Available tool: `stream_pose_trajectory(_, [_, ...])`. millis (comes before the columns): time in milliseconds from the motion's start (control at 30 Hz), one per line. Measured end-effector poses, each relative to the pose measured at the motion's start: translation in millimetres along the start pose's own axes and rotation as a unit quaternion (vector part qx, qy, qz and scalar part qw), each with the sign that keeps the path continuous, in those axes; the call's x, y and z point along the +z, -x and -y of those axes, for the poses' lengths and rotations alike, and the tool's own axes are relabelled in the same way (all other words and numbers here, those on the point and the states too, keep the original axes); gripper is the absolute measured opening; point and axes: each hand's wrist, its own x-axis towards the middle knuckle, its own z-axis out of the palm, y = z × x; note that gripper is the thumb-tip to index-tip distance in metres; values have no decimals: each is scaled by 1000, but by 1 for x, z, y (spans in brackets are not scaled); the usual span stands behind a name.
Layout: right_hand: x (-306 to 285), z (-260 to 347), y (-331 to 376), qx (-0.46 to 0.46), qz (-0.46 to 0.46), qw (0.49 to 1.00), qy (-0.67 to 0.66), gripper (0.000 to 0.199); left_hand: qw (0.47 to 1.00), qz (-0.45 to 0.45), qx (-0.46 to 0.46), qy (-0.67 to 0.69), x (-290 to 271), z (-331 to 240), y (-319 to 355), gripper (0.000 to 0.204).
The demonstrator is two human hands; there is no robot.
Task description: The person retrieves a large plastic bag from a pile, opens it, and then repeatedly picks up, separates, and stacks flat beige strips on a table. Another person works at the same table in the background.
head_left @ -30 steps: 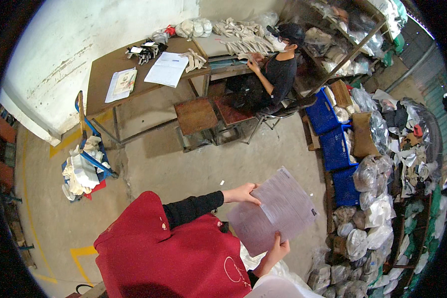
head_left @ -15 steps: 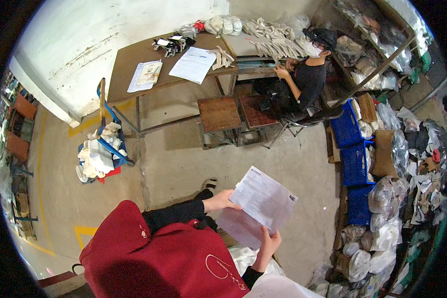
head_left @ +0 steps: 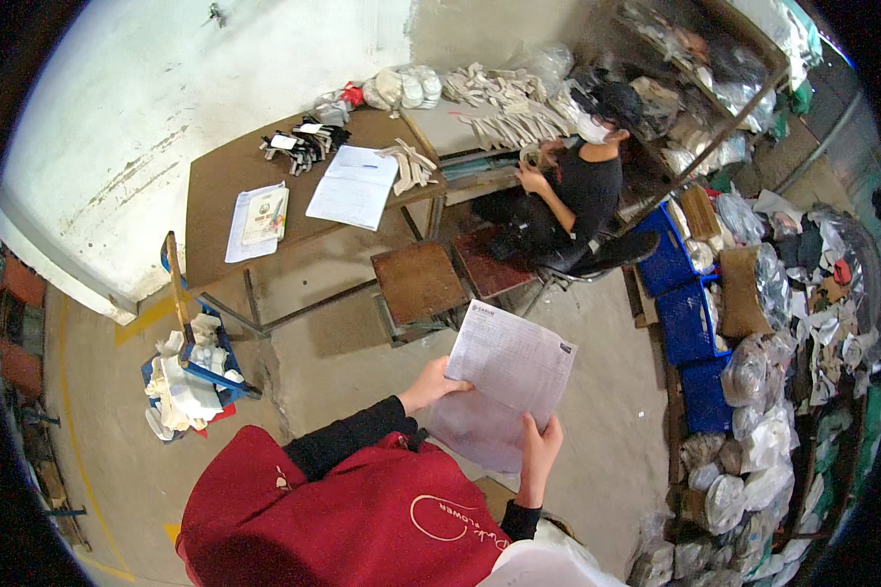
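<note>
Both hands gripped the printed sheet (head_left: pixel 507 377) above the floor, left hand (head_left: pixel 431 384) closed on its left edge, right hand (head_left: pixel 537 450) pinching its lower edge, apparently mid-reading, nothing set down yet.

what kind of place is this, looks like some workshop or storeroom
Most likely a small garment or glove workshop with storage. Piles of pale gloves cover a work table, blue crates and bagged goods line the right side, and a seated person sorts items.
</note>
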Motion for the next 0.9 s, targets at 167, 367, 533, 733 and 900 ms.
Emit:
stream_pose_trajectory(167, [79, 5, -41, 16, -13, 996, -82, 50, 980, -123, 59, -148, -80, -22, -14, 40])
stream_pose_trajectory(367, [163, 28, -87, 36, 124, 991, 28, 50, 942, -271, 51, -191, -167, -58, 8, 42])
stream_pose_trajectory(533, [250, 39, -156, -96, 257, 951, 146, 43, 905, -413, 41, -87, -240, -55, 15, 37])
stream_pose_trajectory(733, [407, 72, -257, -295, 346, 851, 264, 42, 832, -551, 63, -27, -343, -33, -7, 32])
stream_pose_trajectory(900, [538, 43, -350, -396, 397, 705, 434, 67, 789, -608, 86, 19, -423, -38, -47, 35])
